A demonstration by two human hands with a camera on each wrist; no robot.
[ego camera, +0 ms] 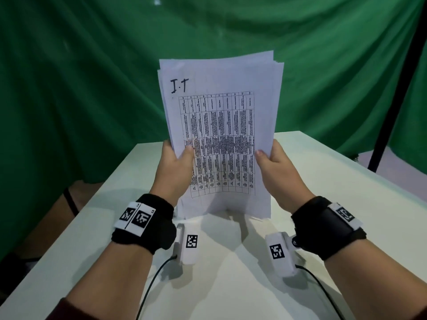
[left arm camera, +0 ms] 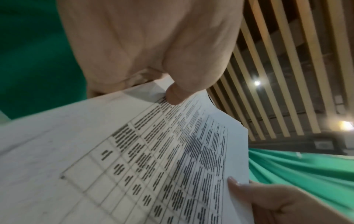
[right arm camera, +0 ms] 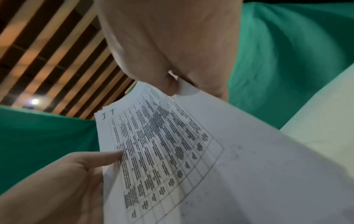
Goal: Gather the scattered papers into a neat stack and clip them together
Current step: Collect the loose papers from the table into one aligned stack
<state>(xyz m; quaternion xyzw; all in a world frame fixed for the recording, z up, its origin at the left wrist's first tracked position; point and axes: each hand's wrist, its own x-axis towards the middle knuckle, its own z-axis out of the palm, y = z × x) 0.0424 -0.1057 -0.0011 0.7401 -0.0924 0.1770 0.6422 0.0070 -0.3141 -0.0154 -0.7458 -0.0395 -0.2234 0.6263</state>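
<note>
A stack of white papers (ego camera: pixel 221 125) stands upright on its bottom edge on the white table (ego camera: pixel 346 204), its front sheet showing a printed table and a handwritten "I.T". My left hand (ego camera: pixel 178 162) grips the stack's left edge, thumb on the front sheet. My right hand (ego camera: pixel 275 160) grips the right edge the same way. The top edges of the sheets are slightly uneven. In the left wrist view my left hand (left arm camera: pixel 172 94) pinches the papers (left arm camera: pixel 134 151); in the right wrist view my right hand (right arm camera: pixel 170 86) pinches the papers (right arm camera: pixel 210 151). No clip is in view.
A green cloth backdrop (ego camera: pixel 92 77) hangs behind the table. A black stand pole (ego camera: pixel 392 100) rises at the right. The table's left edge (ego camera: pixel 69 222) runs close beside my left wrist. Cables trail from the wrist cameras across the near table.
</note>
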